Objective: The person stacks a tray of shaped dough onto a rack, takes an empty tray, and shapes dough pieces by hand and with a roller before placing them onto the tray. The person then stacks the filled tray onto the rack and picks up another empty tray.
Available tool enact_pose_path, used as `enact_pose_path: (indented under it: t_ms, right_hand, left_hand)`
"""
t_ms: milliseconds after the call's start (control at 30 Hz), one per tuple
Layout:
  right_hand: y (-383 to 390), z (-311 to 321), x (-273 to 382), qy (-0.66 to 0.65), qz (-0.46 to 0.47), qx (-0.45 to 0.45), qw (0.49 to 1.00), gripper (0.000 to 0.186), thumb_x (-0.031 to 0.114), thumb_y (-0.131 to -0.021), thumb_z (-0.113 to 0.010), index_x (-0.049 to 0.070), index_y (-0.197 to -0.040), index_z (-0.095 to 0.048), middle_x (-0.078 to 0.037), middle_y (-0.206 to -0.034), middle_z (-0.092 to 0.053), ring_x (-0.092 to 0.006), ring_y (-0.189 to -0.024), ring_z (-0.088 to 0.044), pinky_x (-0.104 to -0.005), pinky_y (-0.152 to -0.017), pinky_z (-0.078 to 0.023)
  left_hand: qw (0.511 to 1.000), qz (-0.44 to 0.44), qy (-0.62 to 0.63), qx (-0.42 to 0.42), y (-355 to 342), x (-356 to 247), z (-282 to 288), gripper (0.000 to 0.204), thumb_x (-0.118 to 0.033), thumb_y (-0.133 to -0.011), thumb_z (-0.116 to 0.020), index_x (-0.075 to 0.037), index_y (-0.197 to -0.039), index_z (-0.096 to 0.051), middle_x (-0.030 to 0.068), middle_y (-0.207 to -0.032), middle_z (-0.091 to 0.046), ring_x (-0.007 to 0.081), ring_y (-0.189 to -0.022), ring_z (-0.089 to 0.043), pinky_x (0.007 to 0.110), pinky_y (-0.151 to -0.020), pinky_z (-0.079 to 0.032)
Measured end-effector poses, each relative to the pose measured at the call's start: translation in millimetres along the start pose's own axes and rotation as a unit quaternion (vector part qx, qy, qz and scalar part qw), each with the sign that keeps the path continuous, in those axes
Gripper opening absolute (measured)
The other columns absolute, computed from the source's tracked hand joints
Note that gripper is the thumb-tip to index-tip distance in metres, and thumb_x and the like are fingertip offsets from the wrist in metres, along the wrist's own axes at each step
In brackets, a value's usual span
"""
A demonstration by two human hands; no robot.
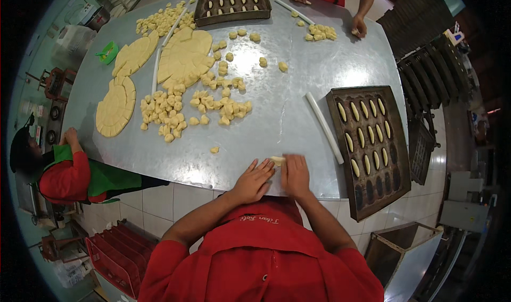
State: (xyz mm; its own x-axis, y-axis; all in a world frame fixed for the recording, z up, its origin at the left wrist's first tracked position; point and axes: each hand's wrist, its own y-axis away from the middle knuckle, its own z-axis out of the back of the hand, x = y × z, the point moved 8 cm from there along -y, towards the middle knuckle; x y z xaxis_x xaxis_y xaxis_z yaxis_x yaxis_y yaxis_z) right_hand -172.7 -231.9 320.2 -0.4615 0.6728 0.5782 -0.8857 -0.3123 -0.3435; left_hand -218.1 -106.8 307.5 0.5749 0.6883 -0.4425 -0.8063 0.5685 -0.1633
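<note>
A small flattened piece of dough [277, 160] lies on the steel table near its front edge. My left hand [255, 180] is at its left end, fingers stretched out and lying flat. At the right end my right hand [296, 175] rests with straight fingers, slightly blurred. A single dough lump [214, 150] sits to the left of my hands. Right of them a white rolling rod [324, 127] lies beside a dark baking tray [400, 158]. Rows of slim shaped dough pieces [367, 134] fill most of the tray's hollows; its nearest row holds none.
Heaps of cut dough lumps [164, 110] and scored dough sheets [183, 57] cover the table's left side. Another tray [233, 19] stands at the far edge. A co-worker's hand [359, 27] is far right; a person in a green apron [63, 166] stands left.
</note>
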Motion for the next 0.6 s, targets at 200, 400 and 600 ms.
enact_pose_path:
  t_ms: [200, 400, 600]
  right_hand:
    - [-75, -30, 7, 0.118, 0.027, -0.015, 0.992, 0.057, 0.023, -0.087, -0.058, -0.008, -0.132, -0.044, -0.027, -0.136, -0.046, -0.0422, -0.129, -0.041, -0.0509, -0.108, -0.032]
    - [41, -50, 51, 0.100, 0.044, 0.169, 0.980, 0.077, 0.036, -0.086, -0.060, -0.010, -0.142, -0.033, -0.027, -0.151, -0.028, -0.0389, -0.143, -0.023, -0.0538, -0.114, -0.020]
    - [-16, -57, 35, 0.131, 0.021, 0.119, 0.984, 0.077, 0.039, -0.085, -0.060, 0.003, -0.147, -0.032, -0.025, -0.154, -0.023, -0.0368, -0.145, -0.018, -0.0574, -0.113, -0.018]
  left_hand:
    - [0.977, 0.057, 0.049, -0.201, -26, 63, 68, 0.032, -0.003, -0.076, -0.064, -0.002, -0.108, -0.062, 0.0152, -0.114, -0.063, 0.0326, -0.112, -0.056, 0.043, -0.097, -0.043]
    - [0.930, 0.152, -0.084, -0.324, -14, 121, 142, 0.031, -0.001, -0.075, -0.063, -0.005, -0.106, -0.062, 0.0110, -0.101, -0.062, 0.0332, -0.096, -0.056, 0.041, -0.086, -0.046]
    - [0.954, 0.166, -0.094, -0.232, -18, 154, 127, 0.028, -0.007, -0.075, -0.070, -0.010, -0.102, -0.067, 0.0070, -0.099, -0.062, 0.0282, -0.094, -0.057, 0.038, -0.079, -0.048]
